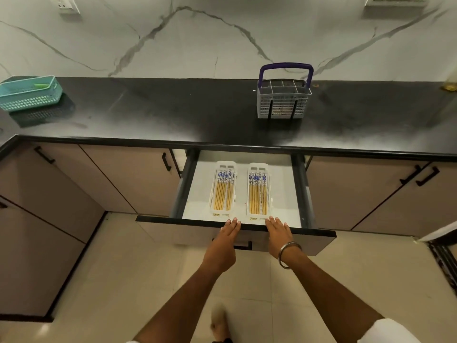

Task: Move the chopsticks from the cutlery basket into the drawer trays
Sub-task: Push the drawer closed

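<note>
Both flat, unclenched hands, left (228, 233) and right (278, 232), on drawer's front edge (197, 222).

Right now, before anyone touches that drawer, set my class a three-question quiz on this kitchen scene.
1. True or false: both hands, left hand and right hand, lie flat on the open drawer's front edge.
2. How many white trays in the drawer hold chopsticks?
3. The grey cutlery basket stands: A) in the drawer, B) on the black counter, C) on the floor.

Key: 1 true; 2 two; 3 B.
</note>
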